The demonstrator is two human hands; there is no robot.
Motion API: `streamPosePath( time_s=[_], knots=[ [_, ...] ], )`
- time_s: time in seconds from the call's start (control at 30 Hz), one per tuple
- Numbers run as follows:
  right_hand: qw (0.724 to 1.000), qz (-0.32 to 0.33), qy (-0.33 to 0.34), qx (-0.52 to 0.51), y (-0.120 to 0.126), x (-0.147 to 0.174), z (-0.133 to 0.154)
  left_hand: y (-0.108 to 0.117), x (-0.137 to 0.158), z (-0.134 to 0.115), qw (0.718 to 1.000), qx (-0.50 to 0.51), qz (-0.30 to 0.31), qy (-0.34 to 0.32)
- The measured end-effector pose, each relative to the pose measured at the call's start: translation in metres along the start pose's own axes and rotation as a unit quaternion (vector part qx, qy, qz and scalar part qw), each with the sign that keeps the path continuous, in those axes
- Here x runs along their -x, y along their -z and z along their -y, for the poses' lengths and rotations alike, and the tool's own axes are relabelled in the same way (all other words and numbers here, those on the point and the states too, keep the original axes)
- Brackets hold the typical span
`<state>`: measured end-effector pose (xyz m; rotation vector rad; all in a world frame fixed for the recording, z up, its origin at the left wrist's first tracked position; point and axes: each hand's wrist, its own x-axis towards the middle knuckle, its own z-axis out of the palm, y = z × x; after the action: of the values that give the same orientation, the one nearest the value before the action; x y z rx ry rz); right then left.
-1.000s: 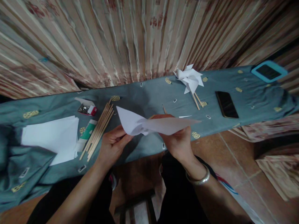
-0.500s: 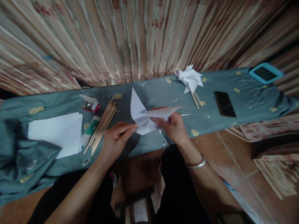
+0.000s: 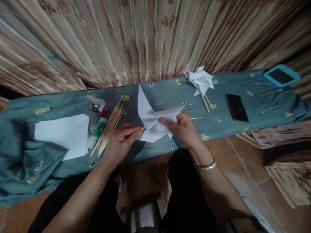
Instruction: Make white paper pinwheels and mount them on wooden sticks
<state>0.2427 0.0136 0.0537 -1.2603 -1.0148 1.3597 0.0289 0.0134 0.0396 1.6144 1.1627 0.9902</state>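
Observation:
A white paper pinwheel (image 3: 153, 126) is held up over the front of the table between my two hands. My left hand (image 3: 122, 139) pinches a thin wooden stick (image 3: 143, 129), whose tip shows at the pinwheel's left edge; the rest of it is hidden by the hand and the paper. On the right, my right hand (image 3: 183, 127) grips the pinwheel, its thumb pressed beside a small shiny pin head (image 3: 158, 118) at the centre. The fingers behind the paper are hidden. One blade points up toward the curtain, another folds over toward the right hand.
Left of my hands lie a bundle of wooden sticks (image 3: 110, 126), a green-and-white box (image 3: 97, 132), a small open box of metal pins (image 3: 97, 105) and stacked white paper (image 3: 63, 132). Finished-looking pinwheels (image 3: 200, 81), a phone (image 3: 237, 107) and a blue-framed device (image 3: 282, 75) lie rightward.
The pinwheel has turned slightly to face me more, so its centre and pin head now show. My right thumb sits at that centre. The whole view has shifted a little.

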Motion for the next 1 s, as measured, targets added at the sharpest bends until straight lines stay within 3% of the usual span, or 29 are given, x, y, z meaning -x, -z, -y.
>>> streamPosePath(
  time_s=[0.2,0.43,0.8,1.0],
  knots=[
    [1.0,0.007,-0.016,-0.011,0.004,0.001,0.001,0.002,0.001,-0.009,0.997,0.03,0.038,0.053],
    [0.999,0.018,-0.028,-0.026,0.007,0.0,0.003,0.004,-0.001,-0.008,0.994,0.049,0.069,0.068],
    [0.997,0.004,-0.066,-0.041,-0.005,-0.009,-0.018,-0.019,0.023,0.002,0.986,0.113,0.002,0.126],
    [0.996,0.045,-0.075,-0.021,-0.011,-0.013,-0.027,-0.036,0.05,0.007,0.944,0.235,-0.074,0.22]
  ],
)
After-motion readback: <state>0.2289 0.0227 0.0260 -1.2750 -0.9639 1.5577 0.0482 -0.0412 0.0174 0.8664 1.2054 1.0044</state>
